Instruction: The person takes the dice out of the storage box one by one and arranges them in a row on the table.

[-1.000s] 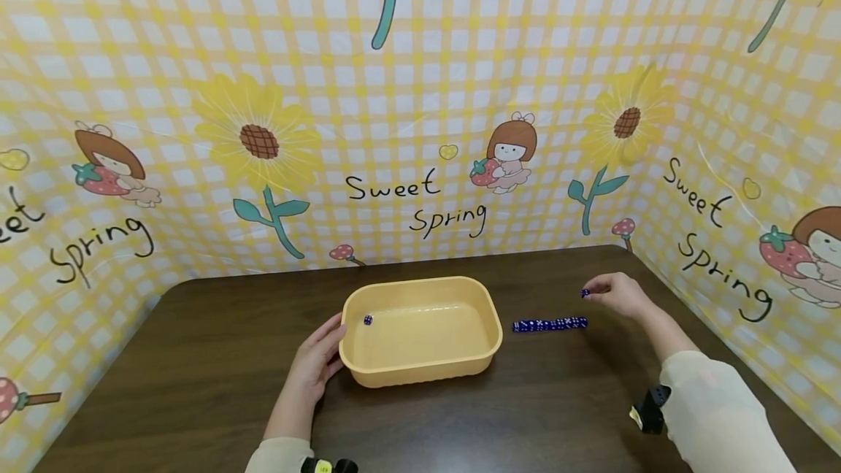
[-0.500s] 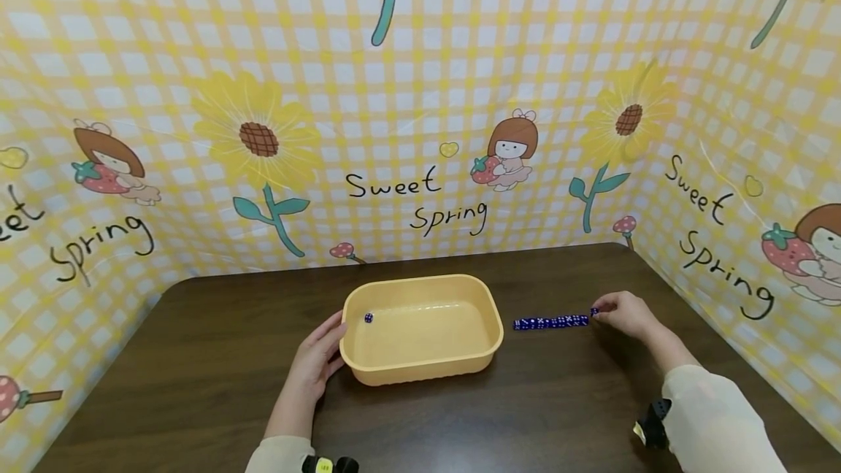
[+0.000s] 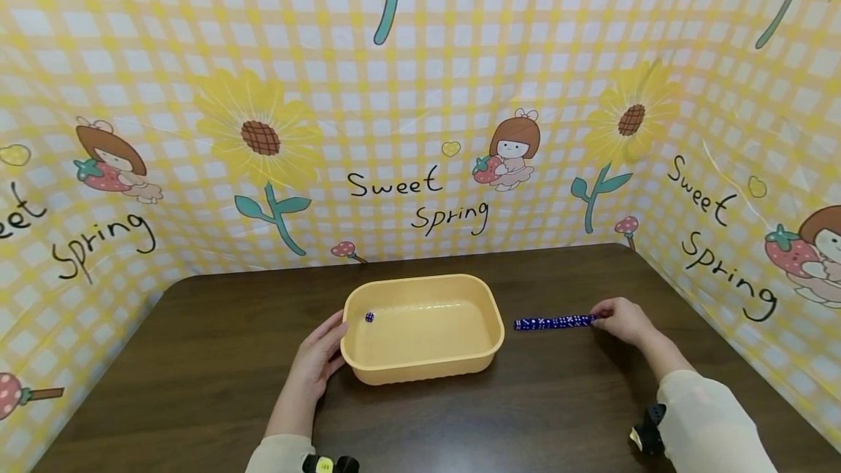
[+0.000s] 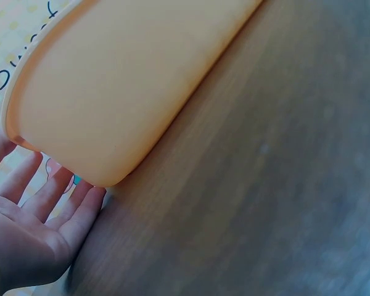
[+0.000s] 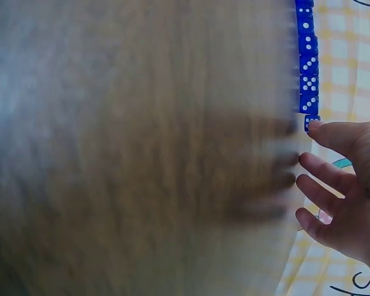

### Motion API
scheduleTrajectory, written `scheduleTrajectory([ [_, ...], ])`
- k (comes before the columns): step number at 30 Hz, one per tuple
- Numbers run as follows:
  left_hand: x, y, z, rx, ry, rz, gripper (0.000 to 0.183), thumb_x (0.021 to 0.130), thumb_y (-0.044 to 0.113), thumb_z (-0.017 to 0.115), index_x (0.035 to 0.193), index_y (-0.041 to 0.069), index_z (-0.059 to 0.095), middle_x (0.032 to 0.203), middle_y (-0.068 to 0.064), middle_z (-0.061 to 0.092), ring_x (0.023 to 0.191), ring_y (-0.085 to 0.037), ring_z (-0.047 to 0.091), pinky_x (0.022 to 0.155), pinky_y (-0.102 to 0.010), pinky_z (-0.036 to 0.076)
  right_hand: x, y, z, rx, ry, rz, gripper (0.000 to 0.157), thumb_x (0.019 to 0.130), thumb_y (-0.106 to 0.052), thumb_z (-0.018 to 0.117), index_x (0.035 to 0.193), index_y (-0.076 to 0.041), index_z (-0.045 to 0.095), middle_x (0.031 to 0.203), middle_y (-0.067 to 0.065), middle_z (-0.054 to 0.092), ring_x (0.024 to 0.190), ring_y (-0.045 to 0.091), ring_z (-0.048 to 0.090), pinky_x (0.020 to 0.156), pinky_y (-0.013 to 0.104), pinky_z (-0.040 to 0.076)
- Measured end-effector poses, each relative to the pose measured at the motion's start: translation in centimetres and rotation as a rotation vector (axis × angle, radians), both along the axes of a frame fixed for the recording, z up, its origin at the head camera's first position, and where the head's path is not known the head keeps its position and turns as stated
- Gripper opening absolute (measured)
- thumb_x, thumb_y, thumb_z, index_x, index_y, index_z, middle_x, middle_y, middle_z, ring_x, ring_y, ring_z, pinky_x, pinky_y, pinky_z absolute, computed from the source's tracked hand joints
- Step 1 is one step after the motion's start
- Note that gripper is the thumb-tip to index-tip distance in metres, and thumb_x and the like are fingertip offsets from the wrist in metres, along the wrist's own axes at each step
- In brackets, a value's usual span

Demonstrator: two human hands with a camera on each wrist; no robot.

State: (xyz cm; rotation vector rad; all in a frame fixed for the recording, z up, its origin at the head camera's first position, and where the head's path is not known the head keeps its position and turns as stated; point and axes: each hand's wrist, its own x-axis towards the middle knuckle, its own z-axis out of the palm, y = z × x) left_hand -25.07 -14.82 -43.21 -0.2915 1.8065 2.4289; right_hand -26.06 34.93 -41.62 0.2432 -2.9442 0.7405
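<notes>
A yellow plastic bin [image 3: 423, 371] stands on the table, with one blue die [image 3: 369, 317] inside near its left wall. My left hand [image 3: 314, 358] rests against the bin's left end, thumb at the rim. In the left wrist view its fingers are spread and fairly straight, tips on the outer wall. To the right of the bin lies a straight row of blue dice [image 3: 548, 323]. At the row's right end my right hand [image 3: 624, 320] pinches another die [image 5: 308, 120], mostly covered by the thumb in the right wrist view. Its other fingers are spread apart.
The dark wooden table [image 3: 434, 425] has rounded back corners. A yellow checked cloth [image 3: 394, 93] with printed flowers and figures hangs behind and along both sides. Both sleeves carry black wrist cameras.
My right hand has brought its die down and toward the row, so it now sits at the row's right end. The left hand and the bin have stayed in place.
</notes>
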Motion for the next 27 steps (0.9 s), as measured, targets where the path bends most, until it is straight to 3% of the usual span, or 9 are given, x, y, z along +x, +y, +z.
scheduleTrajectory([
  [17, 0.02, 0.0, 0.09, 0.003, -0.005, 0.004, 0.054, 0.081, 0.019, 0.059, 0.13, 0.008, 0.04, 0.124, -0.011, 0.045, 0.103, -0.021, 0.049, 0.075, -0.034, 0.042, -0.09, -0.42, -0.38, 0.041, 0.069, -0.011, 0.012, 0.069, -0.008, 0.066, 0.079, -0.004, 0.067, 0.073, 0.005, 0.059, 0.068, 0.022, 0.05, 0.062, 0.039, 0.038],
  [27, 0.05, -0.01, 0.04, 0.005, -0.004, 0.005, 0.052, 0.082, 0.018, 0.058, 0.129, 0.007, 0.04, 0.124, -0.011, 0.046, 0.102, -0.021, 0.05, 0.075, -0.034, 0.042, -0.04, -0.22, 0.12, -0.001, -0.055, -0.004, 0.026, 0.071, -0.012, 0.067, 0.093, 0.001, 0.062, 0.089, 0.018, 0.06, 0.084, 0.035, 0.052, 0.07, 0.046, 0.037],
])
